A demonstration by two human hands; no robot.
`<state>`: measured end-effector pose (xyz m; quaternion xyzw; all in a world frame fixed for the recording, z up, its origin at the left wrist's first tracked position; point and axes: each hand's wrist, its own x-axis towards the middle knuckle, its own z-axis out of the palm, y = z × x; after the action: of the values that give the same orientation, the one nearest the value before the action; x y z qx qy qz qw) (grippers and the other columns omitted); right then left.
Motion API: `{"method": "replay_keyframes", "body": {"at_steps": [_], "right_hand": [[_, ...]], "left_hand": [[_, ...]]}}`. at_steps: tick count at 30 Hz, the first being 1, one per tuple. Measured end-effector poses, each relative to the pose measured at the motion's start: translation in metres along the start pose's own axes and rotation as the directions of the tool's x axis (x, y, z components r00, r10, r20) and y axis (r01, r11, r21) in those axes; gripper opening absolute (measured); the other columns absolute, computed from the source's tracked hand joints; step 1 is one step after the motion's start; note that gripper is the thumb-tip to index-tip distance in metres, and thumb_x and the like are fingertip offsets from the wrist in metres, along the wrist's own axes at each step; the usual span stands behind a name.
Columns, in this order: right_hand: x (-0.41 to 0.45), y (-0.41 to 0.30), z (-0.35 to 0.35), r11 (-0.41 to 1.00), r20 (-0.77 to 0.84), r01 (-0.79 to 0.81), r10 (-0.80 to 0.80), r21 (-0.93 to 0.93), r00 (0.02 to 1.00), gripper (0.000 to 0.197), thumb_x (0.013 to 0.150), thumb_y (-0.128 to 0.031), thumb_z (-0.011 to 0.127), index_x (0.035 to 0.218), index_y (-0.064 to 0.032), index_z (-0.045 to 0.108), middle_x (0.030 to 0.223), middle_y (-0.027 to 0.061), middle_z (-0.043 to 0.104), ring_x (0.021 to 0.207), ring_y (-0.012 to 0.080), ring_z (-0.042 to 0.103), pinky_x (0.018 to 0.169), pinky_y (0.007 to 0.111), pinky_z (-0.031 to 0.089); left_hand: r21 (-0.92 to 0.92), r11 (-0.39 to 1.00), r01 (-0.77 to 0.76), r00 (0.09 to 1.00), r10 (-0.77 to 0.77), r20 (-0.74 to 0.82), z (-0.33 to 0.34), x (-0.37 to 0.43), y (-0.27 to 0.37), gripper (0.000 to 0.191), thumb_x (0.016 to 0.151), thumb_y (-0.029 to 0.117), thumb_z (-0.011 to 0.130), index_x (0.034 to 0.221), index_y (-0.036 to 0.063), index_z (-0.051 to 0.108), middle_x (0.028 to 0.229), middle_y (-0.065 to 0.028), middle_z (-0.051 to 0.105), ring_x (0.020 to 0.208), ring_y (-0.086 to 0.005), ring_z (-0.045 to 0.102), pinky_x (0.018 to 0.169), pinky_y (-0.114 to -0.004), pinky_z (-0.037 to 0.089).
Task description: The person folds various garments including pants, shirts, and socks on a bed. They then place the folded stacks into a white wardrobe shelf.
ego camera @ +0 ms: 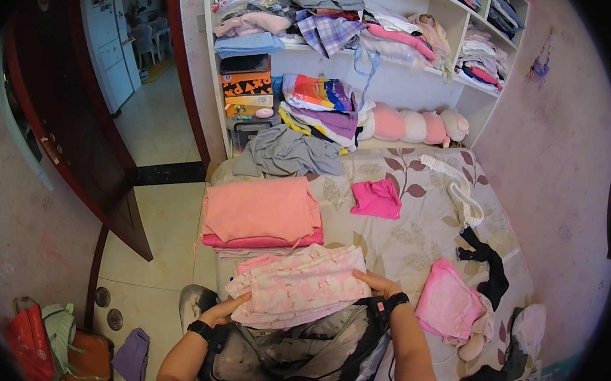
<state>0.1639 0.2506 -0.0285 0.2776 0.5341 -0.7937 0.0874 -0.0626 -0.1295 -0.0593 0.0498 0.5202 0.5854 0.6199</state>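
Note:
A folded pink-and-white patterned garment [304, 288] rests over my lap, gripped at its two ends. My left hand [228, 307] holds its left end, thumb on top. At the right end, my right hand [378, 284] has its thumb over the cloth and the other fingers hidden beneath. Just beyond lies a stack of folded clothes, with a salmon-pink garment [261, 208] on top and a hot-pink one [280, 242] under it. A small magenta garment [377, 197] lies on the bed farther off. To the right is a folded pink garment [447, 300] beside a beige piece.
White shelves [462, 42] packed with clothes stand behind the bed [387, 244]. A crumpled grey garment [289, 152] lies below them, near a plush caterpillar [413, 125]. Black socks [486, 261] lie to the right. An open door [77, 105], bags [61, 343] and a purple cloth [131, 358] are left.

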Motion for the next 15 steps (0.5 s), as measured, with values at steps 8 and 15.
{"method": "replay_keyframes", "body": {"at_steps": [8,15], "right_hand": [[-0.002,0.003,-0.016,0.98,0.078,-0.15,0.14,0.128,0.987,0.056,0.089,-0.036,0.053,0.131,-0.0038,0.036,0.121,0.0077,0.053,0.105,0.0157,0.054,0.091,0.03,0.043],[0.017,0.018,-0.037,0.961,0.128,-0.265,0.253,0.083,0.959,0.053,0.089,-0.038,0.051,0.128,-0.0037,0.04,0.122,0.0074,0.052,0.106,0.0154,0.053,0.095,0.03,0.038]], "left_hand": [[-0.085,0.995,0.05,0.998,-0.047,0.03,-0.01,0.005,-0.002,0.072,0.084,0.035,0.06,0.138,0.0111,0.019,0.133,-0.0075,0.039,0.117,-0.0216,0.045,0.095,-0.036,0.041],[-0.126,0.99,0.056,0.998,-0.058,-0.009,-0.016,0.009,-0.008,0.071,0.084,0.037,0.059,0.138,0.0121,0.02,0.133,-0.0079,0.039,0.117,-0.0219,0.045,0.096,-0.037,0.04]]}}
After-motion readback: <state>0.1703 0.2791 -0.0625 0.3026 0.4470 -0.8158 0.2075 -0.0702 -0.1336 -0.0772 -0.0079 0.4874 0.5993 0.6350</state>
